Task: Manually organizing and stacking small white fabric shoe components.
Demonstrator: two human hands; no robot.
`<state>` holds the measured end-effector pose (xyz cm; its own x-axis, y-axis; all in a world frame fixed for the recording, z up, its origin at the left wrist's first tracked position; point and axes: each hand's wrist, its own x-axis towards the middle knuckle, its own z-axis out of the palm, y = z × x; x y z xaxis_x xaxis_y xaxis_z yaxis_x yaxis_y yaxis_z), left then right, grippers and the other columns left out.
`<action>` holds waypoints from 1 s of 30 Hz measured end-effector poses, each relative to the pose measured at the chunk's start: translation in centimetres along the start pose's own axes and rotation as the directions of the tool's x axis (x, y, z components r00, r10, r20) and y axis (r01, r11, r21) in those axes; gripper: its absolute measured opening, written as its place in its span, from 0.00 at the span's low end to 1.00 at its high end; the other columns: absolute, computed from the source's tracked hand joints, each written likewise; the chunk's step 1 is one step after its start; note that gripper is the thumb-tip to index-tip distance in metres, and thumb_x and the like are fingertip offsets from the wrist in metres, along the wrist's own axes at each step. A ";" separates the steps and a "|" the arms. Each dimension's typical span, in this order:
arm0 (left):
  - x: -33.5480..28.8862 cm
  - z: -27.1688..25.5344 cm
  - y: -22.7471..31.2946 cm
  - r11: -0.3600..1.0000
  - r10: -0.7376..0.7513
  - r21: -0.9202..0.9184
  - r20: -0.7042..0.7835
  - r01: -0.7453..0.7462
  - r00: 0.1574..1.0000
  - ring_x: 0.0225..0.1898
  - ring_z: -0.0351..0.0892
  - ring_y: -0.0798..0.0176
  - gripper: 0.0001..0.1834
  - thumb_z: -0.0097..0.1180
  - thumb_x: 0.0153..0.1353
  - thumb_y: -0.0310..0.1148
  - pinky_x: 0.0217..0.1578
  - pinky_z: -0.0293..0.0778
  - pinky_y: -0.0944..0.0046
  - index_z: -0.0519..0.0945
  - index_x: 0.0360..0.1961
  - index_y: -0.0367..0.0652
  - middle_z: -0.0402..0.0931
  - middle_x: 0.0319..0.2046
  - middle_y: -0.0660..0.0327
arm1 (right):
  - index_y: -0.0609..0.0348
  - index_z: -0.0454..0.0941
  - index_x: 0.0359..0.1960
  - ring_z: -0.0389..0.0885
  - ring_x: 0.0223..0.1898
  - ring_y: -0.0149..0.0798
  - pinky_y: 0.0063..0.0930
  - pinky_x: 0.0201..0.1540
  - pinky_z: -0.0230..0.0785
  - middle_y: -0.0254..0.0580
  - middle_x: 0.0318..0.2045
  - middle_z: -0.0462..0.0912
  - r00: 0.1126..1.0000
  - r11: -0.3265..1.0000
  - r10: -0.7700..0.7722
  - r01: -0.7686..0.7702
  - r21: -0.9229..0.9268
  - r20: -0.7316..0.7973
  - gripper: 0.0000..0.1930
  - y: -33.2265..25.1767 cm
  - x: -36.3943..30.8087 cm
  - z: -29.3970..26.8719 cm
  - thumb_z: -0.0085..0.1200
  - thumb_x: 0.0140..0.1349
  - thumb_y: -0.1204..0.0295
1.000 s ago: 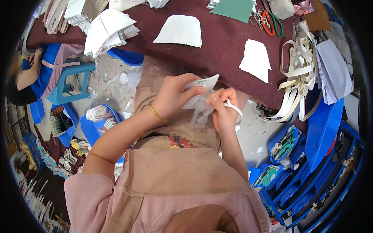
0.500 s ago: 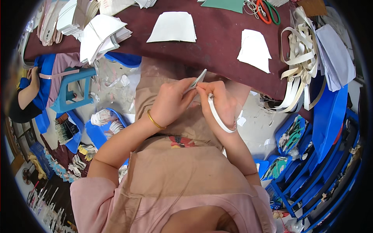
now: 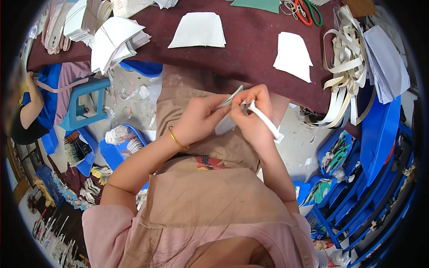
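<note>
Above my lap, my left hand (image 3: 202, 117) pinches a thin white piece (image 3: 233, 95), its edge jutting up past the fingertips. Close beside it, my right hand (image 3: 254, 110) is closed with bent fingers around a narrow white strip (image 3: 267, 123). The strip's free end hangs toward my right wrist. The fingertips of both hands nearly meet at the white piece, and the exact grip there is partly hidden. On the dark red table ahead lie two flat white cut pieces, one in the middle (image 3: 198, 30) and one at the right (image 3: 292, 57).
Bundled white pieces (image 3: 117, 41) stand at the table's left. Scissors with red and green handles (image 3: 308, 12) lie at the far right, near a hanging bunch of cream straps (image 3: 346, 62). Blue bins (image 3: 335, 154) flank me. Beyond a blue stool (image 3: 85, 103), another person's arm (image 3: 33, 100) shows.
My right hand has turned and risen slightly; the white strip, looped along my wrist before, now sticks out straighter to the lower right. The other person's arm at left has shifted.
</note>
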<state>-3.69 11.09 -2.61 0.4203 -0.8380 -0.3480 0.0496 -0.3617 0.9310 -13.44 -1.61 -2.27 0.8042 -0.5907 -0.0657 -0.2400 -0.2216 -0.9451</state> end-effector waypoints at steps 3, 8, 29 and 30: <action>-0.3 -0.6 0.7 0.867 -0.123 -0.470 0.120 0.166 0.985 0.36 0.74 0.73 0.17 0.52 0.62 0.29 0.38 0.71 0.70 0.75 0.50 0.31 0.79 0.37 0.61 | 0.54 0.56 0.28 0.69 0.27 0.22 0.17 0.29 0.64 0.35 0.25 0.74 0.992 0.955 0.105 -0.121 0.269 0.074 0.18 0.2 -0.1 -0.9 0.54 0.49 0.86; -0.3 -1.2 0.0 0.853 -0.123 -0.482 0.182 0.197 0.976 0.39 0.74 0.73 0.16 0.51 0.62 0.28 0.41 0.71 0.70 0.75 0.50 0.32 0.79 0.39 0.63 | 0.54 0.56 0.30 0.71 0.30 0.25 0.18 0.32 0.66 0.39 0.29 0.75 0.972 0.834 0.124 -0.211 0.510 0.198 0.18 1.6 -0.3 -1.4 0.53 0.51 0.88; -0.8 -1.9 -1.4 0.763 -0.179 -0.560 0.298 0.323 0.938 0.43 0.75 0.71 0.17 0.55 0.62 0.32 0.45 0.70 0.69 0.77 0.50 0.35 0.79 0.41 0.61 | 0.52 0.59 0.25 0.68 0.28 0.23 0.19 0.30 0.61 0.32 0.26 0.74 0.934 0.688 0.261 -0.358 0.631 0.246 0.17 1.6 -2.1 -1.8 0.58 0.50 0.83; -0.8 -1.5 -0.7 0.764 -0.179 -0.558 0.299 0.324 0.937 0.43 0.75 0.71 0.17 0.55 0.62 0.32 0.45 0.70 0.69 0.77 0.50 0.35 0.79 0.41 0.61 | 0.52 0.60 0.25 0.68 0.28 0.23 0.19 0.30 0.61 0.32 0.26 0.73 0.954 0.804 0.204 -0.292 0.517 0.221 0.16 1.4 -2.1 -1.6 0.58 0.51 0.83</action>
<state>-2.69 12.59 -2.81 0.1142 -0.8428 -0.5260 0.6794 -0.3200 0.6602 -16.37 -1.92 -2.95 0.8383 -0.4367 -0.3264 -0.1468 0.3956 -0.9066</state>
